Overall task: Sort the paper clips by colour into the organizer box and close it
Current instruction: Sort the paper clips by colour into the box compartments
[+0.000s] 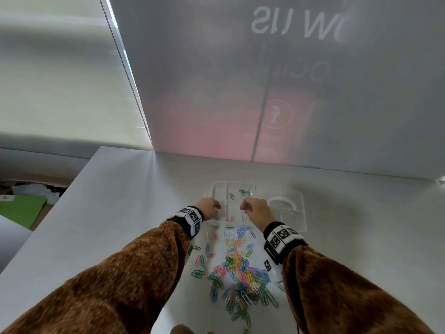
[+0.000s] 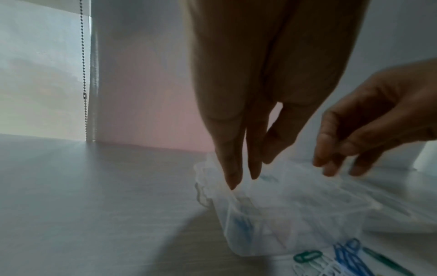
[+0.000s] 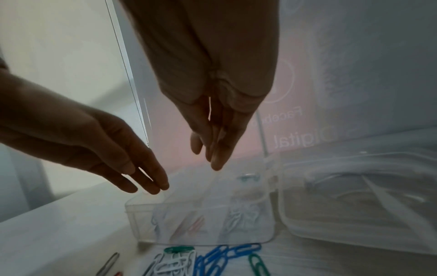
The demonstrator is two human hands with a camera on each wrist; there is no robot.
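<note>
— Where are the paper clips [image 1: 237, 273]?

— In a big bright heap on the white table [image 1: 115, 213], on the near side of the organizer box [image 1: 231, 201]. Blue, green, yellow, pink and white ones, all thin bent wire loops. Both hands are past the heap, over the box.

— What is the box like?

— Clear plastic, with thin walls that cut it into little rooms. A few clips already lie inside: white ones and pink ones in the near rooms, green ones in a far room. Its clear lid [image 1: 289, 213] lies open, flat on the table just right of the box.

— And the left hand [image 1: 209, 209]?

— It points down at the box's left edge. Its fingers [image 2: 232, 168] are straight and close together, and one tip touches the rim. It holds nothing.

— The right hand [image 1: 256, 209]?

— It hangs over the box's right side, fingers [image 3: 218, 149] straight, pressed together, pointing down. I can't tell if a clip is between them. Both sleeves are brown and fuzzy.
</note>
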